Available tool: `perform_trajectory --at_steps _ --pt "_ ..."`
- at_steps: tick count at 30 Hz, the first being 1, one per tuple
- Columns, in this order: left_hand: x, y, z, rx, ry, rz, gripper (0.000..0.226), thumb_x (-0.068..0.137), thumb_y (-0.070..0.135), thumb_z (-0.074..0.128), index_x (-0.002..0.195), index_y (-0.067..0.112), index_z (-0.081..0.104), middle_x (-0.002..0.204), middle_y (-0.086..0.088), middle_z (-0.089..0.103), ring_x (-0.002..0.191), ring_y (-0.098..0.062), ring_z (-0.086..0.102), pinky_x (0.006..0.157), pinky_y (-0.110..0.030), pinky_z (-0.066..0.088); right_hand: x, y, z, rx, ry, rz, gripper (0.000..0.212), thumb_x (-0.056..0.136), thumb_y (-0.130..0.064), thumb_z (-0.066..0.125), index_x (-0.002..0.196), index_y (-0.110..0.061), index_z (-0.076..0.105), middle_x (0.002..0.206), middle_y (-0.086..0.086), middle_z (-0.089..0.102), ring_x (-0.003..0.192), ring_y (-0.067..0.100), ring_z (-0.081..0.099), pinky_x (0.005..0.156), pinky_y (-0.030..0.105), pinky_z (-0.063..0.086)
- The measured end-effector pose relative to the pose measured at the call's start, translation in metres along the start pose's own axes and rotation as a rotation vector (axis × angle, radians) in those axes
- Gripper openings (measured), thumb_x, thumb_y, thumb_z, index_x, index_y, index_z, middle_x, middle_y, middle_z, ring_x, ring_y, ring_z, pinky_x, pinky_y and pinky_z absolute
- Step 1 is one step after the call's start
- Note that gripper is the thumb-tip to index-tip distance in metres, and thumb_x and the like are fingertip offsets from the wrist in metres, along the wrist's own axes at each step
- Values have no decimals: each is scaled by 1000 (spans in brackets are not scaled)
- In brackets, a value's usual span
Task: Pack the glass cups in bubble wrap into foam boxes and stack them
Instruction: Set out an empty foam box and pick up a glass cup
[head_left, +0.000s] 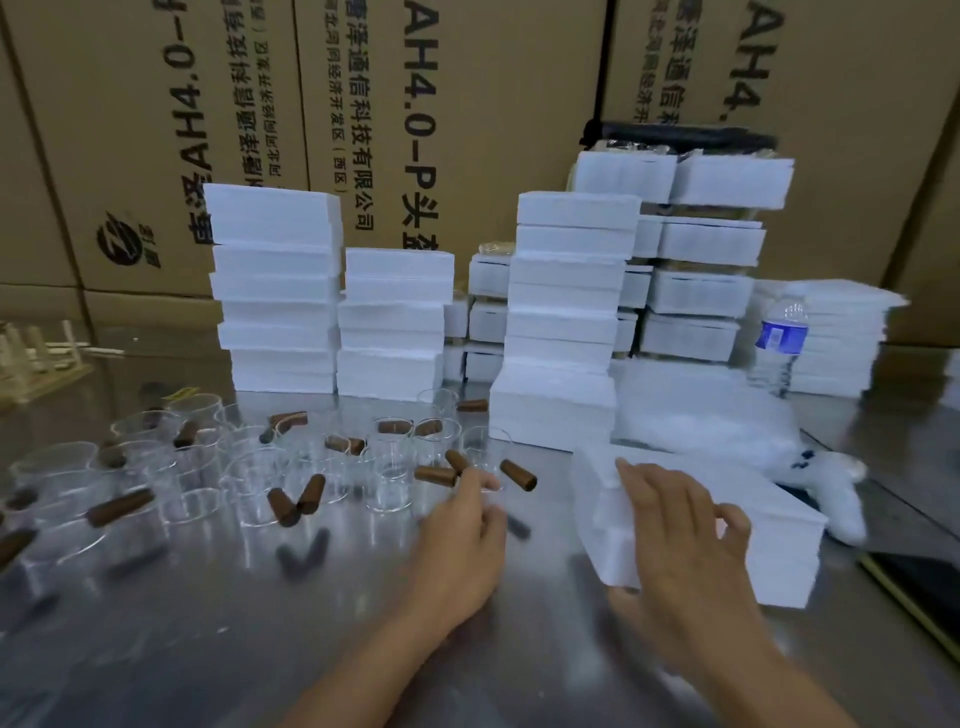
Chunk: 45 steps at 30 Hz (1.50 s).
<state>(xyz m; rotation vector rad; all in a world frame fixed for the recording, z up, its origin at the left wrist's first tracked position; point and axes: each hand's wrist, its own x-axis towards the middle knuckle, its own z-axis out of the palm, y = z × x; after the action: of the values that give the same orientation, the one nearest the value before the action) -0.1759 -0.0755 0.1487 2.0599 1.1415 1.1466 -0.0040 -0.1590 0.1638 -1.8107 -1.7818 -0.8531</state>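
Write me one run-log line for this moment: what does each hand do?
left hand: at glass cup, hold unclear (blur) | right hand: holds foam box | behind: foam box stacks

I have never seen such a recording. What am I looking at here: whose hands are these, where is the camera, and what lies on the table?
There is no machine here. A person wears one camera on the head, so you look forward and down at that person's own two hands. The right hand holds a white foam box on the metal table. The left hand is at the glass cups, which have brown handles; the blur hides whether it grips one. Behind them stand stacks of foam boxes, with a pile of bubble wrap and a water bottle on the right. Cardboard cartons form the back wall.
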Motion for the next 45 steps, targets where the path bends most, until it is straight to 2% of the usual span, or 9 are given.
perform_trajectory --at_steps 5,10,14,19,24,27,33,40,45 --pt "-8 36 10 -312 62 -77 14 98 19 48 100 33 50 100 11 59 82 6 57 64 -1 39 -5 -16 -4 -50 -64 -70 114 24 -38 87 126 -7 43 108 9 65 101 26 57 80 37 28" --pt "-16 50 14 -231 -6 19 22 97 21 52 114 34 49 117 18 53 110 2 49 90 -10 37 -14 -19 -12 -32 -120 -111 112 31 -58 85 125 -3 58 120 11 64 105 24 65 93 41 25" --pt "-22 52 16 -123 -18 116 28 94 18 53 117 33 50 116 22 47 107 8 44 92 -9 33 -30 -6 -15 60 7 -66 88 61 -42 82 133 -5 48 134 12 54 124 22 51 107 49 24" --pt "-24 49 19 -64 -27 42 37 95 22 55 130 28 49 127 13 39 103 7 43 84 -2 23 -35 23 -14 470 97 575 73 88 -37 59 145 -8 25 150 10 30 139 26 26 115 42 13" --pt "-26 55 25 -269 -184 -192 50 95 27 56 140 33 37 131 8 37 108 -2 36 90 -18 29 -35 44 -2 828 4 1004 57 90 -51 47 121 -5 56 133 15 49 120 30 47 103 46 37" --pt "-29 55 31 -302 -228 -194 54 94 30 57 141 39 32 126 13 32 108 -3 36 90 -22 31 -39 41 -5 765 34 959 52 90 -54 43 103 -7 63 121 14 57 111 31 52 97 49 41" --pt "-29 51 31 -325 -196 -181 51 89 28 64 129 37 34 105 17 52 87 3 52 62 -9 40 -26 28 -33 739 214 848 55 86 -54 51 128 -19 47 132 4 45 127 24 36 109 48 27" --pt "-36 41 27 -375 -90 -151 42 83 25 72 111 28 40 104 15 55 88 2 57 65 -7 42 8 -23 -50 1194 159 528 79 82 -23 70 138 -42 18 103 -18 57 95 -4 59 68 3 45" --pt "-40 37 19 -576 -93 -87 32 86 1 62 102 26 50 100 7 67 89 4 65 71 -12 48 15 -58 -32 1118 18 317 43 82 -17 69 118 -31 51 95 -22 63 91 -11 58 75 5 42"
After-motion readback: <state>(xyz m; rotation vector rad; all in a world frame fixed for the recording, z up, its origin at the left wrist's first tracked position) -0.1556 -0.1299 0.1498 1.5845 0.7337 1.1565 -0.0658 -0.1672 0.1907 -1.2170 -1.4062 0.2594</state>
